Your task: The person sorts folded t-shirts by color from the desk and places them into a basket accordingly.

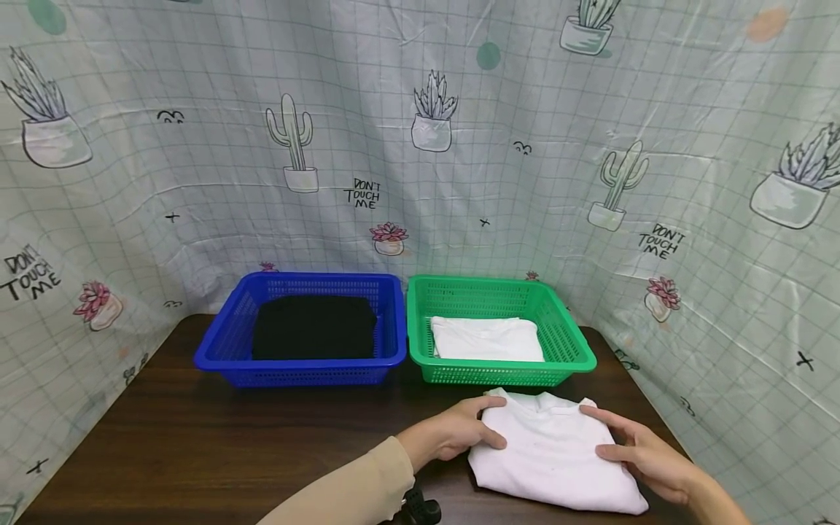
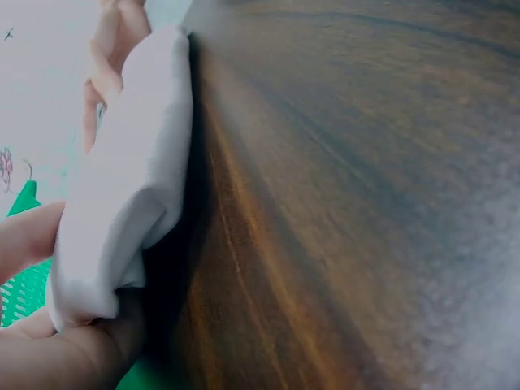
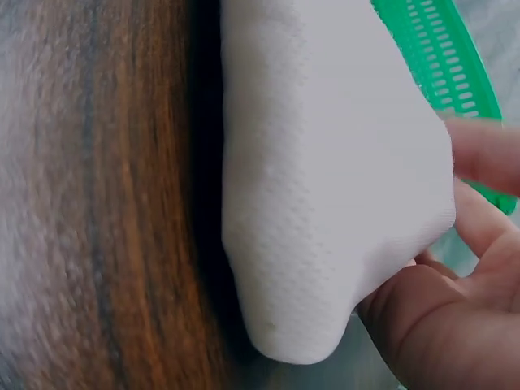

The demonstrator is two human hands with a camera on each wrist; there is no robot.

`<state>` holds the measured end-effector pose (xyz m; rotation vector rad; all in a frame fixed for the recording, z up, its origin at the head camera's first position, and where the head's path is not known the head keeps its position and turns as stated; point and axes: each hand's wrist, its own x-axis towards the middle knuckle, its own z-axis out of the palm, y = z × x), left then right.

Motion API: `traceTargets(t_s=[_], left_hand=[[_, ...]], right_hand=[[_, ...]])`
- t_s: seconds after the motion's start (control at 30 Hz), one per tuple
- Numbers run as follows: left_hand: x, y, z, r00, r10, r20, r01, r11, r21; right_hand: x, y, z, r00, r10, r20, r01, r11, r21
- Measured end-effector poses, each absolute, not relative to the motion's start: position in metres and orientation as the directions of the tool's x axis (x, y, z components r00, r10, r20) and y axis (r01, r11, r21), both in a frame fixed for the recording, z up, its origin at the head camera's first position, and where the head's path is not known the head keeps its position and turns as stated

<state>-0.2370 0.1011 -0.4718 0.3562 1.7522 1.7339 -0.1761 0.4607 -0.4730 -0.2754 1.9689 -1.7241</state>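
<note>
A folded white shirt [image 1: 551,459], its neckline toward the baskets, is at the right front of the table. My left hand [image 1: 456,429] grips its left edge, the thumb lying over the top. At the opposite edge, my right hand [image 1: 650,458] holds the fabric between thumb and fingers. The left wrist view shows the thick folded side of the shirt [image 2: 134,171], with some fingers tucked beneath and hidden. Seen from the right wrist, the shirt [image 3: 341,162] has a rounded corner close over the dark table, a shadow along its side.
Just beyond the shirt stands a green basket [image 1: 499,372] containing a folded white garment [image 1: 485,337]. Beside it on the left, a blue basket [image 1: 302,364] holds folded black cloth [image 1: 315,328]. A cactus-print curtain [image 1: 420,182] surrounds the dark wooden table [image 1: 216,445] at the back and sides.
</note>
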Motion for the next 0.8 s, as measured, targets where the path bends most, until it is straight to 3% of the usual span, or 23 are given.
traceTargets(t_s=[0.37, 0.63, 0.8], left_hand=[[-0.223, 0.090, -0.454, -0.778, 0.593, -0.207, -0.209, 0.065, 0.976], [-0.214, 0.073, -0.411, -0.779, 0.610, -0.145, -0.162, 0.028, 0.986], [-0.218, 0.062, -0.379, -0.780, 0.615, -0.111, -0.143, -0.002, 0.990]], right_hand=[[-0.168, 0.454, -0.452, -0.857, -0.492, -0.155, 0.058, 0.207, -0.977], [-0.170, 0.448, -0.409, -0.796, -0.601, -0.073, 0.011, 0.106, -0.994], [-0.181, 0.441, -0.373, -0.808, -0.588, -0.039, -0.030, 0.108, -0.994]])
